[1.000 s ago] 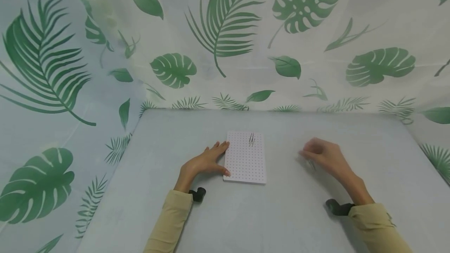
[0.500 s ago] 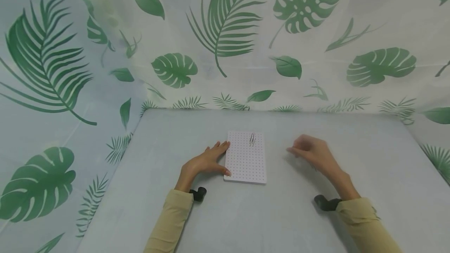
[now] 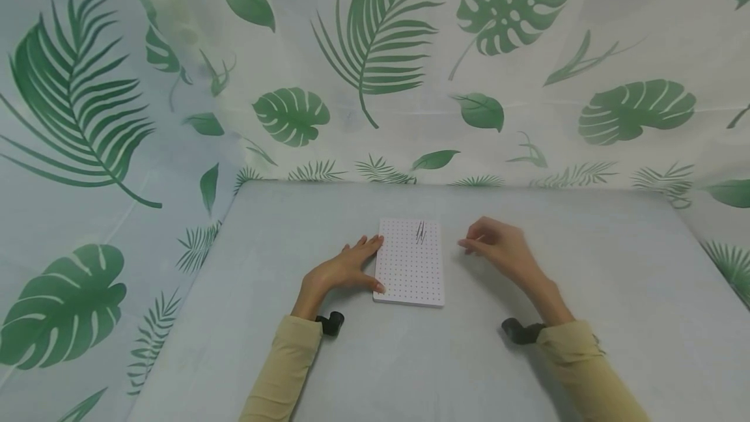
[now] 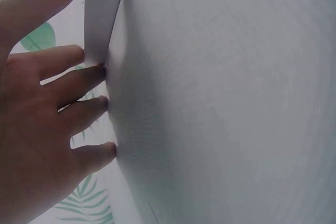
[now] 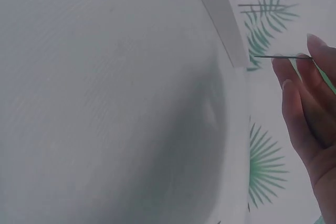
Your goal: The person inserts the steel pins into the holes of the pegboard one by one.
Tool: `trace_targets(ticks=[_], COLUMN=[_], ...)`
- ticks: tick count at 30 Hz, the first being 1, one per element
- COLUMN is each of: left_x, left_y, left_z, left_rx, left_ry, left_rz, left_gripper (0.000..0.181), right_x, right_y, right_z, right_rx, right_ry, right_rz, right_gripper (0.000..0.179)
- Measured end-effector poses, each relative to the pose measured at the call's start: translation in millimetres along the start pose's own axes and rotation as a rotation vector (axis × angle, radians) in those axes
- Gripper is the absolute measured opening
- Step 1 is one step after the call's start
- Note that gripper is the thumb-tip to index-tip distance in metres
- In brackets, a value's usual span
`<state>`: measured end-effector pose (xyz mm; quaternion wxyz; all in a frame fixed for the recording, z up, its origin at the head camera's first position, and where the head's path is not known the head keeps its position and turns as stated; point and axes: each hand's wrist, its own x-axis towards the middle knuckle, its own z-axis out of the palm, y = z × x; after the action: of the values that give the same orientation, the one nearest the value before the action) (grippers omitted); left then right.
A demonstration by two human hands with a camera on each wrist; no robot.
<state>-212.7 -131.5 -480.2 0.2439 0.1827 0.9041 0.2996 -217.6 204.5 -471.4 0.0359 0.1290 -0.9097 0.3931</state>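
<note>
A white board dotted with rows of small holes [image 3: 407,279] lies on the table. Several thin dark pins [image 3: 420,233] stand upright near its far right corner. My left hand [image 3: 342,270] rests at the board's left side, fingers spread, thumb on the near left corner. To the right of the board, above the table, my right hand [image 3: 498,246] pinches one thin dark pin between thumb and fingertips. In the right wrist view this pin [image 5: 268,56] points toward the board's edge [image 5: 231,30], apart from it. The left wrist view has the left hand [image 4: 52,108] with fingertips down at the table.
The pale grey table [image 3: 328,376] spreads around the board. Behind it and at the sides hangs a white curtain with green leaf prints [image 3: 404,135]. A black wrist camera [image 3: 331,324] sits by the left cuff, another black camera [image 3: 518,331] by the right cuff.
My right hand has moved left and slightly away from me, closer to the board, with the pin in its fingers. The left hand and the board stay where they were.
</note>
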Motion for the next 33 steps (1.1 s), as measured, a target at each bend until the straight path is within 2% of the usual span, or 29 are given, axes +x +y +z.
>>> trace_targets(ticks=[7,13,21,33], left_x=[0.2,0.5,0.5,1.0], left_y=[-1.0,-1.6,-0.4,1.6], left_z=[0.7,0.5,-0.9,-1.5], left_rx=[-0.019,-0.011,-0.010,-0.001], left_ry=[-0.009,-0.008,-0.007,-0.013], left_rz=[0.008,0.000,0.007,-0.017], left_gripper=[0.108,0.108,0.107,0.107], right_x=[8.2,15.7,21.8,24.0], right_y=[-8.1,-16.1,-21.5,-26.9], right_z=[12.4,23.6,37.4,51.2], right_rx=[0.096,0.132,0.125,0.172], right_ry=[0.000,0.013,0.089,0.050], right_rz=[-0.017,-0.044,-0.047,-0.015], right_gripper=[0.012,0.011,0.010,0.009])
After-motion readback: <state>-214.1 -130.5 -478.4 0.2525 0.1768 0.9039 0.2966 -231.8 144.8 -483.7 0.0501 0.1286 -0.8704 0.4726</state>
